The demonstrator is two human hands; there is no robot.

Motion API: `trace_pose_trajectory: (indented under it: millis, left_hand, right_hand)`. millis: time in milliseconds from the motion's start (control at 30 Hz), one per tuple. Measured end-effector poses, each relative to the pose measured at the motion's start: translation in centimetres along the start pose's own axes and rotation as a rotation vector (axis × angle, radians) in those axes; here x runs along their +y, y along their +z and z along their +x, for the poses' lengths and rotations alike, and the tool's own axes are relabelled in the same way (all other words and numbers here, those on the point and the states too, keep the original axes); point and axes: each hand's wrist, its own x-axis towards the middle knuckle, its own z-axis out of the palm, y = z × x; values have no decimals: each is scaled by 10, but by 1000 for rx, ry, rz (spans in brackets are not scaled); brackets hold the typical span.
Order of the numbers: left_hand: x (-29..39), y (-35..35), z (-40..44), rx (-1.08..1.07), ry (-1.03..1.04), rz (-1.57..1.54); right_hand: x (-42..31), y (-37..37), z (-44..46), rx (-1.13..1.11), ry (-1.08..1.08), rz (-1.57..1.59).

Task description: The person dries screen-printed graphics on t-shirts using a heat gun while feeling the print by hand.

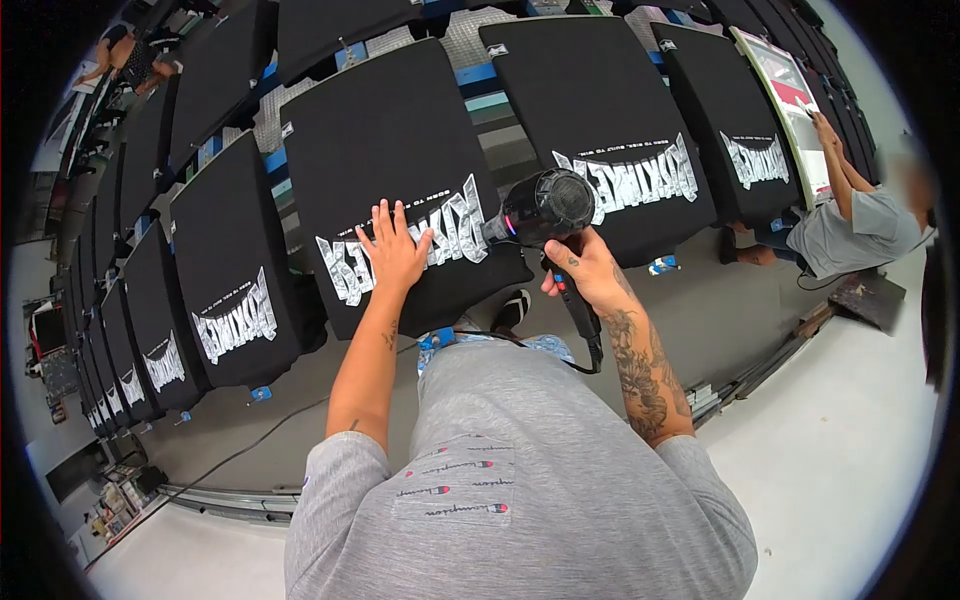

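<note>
In my right hand [585,265] is a black hair dryer [550,207], gripped by its handle, with its nozzle pointing left at the printed lettering. My left hand [397,252] lies with spread fingers on the black shirt [380,130] in front of me, over the middle of its white and grey print [458,222]. The shirt is stretched flat on a board. Part of the lettering is hidden under my left hand. The nozzle sits just above the right end of the print.
More printed black shirts [600,90] lie on boards in a row to both sides. At the right, a co-worker [850,225] handles a framed screen [780,110]. Another person [130,60] stands far left. A cable [250,440] runs along the floor.
</note>
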Motion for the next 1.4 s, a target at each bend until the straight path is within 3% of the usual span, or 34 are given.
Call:
trace_pose_trajectory:
  millis: [267,433,533,800,1000,1200,1267,1300,1400]
  left_hand:
    - [45,13,15,-22,-28,2]
    - [48,11,17,-50,-30,21]
    - [71,7,22,-81,-25,-24]
    - [111,23,32,-41,18,-64]
    - [112,23,33,-11,26,24]
    - [119,-48,5,10,-335,44]
    - [93,-58,-32,-24,-456,206]
    - [75,-59,-60,-92,-516,450]
    - [55,-108,-135,-460,-722,478]
  right_hand:
    - [-9,-92,-13,221,-15,28]
    - [-27,-156,-25,486,-19,-101]
    - [-33,-165,-26,533,-70,-190]
    - [-36,-118,-14,257,15,-59]
    - [-40,-146,-11,181,-3,-65]
    - [-41,-237,-13,140,-42,-21]
    - [-44,-272,-18,101,-33,21]
    - [-48,-288,-19,105,-41,-5]
    - [-58,-332,-23,149,-30,-64]
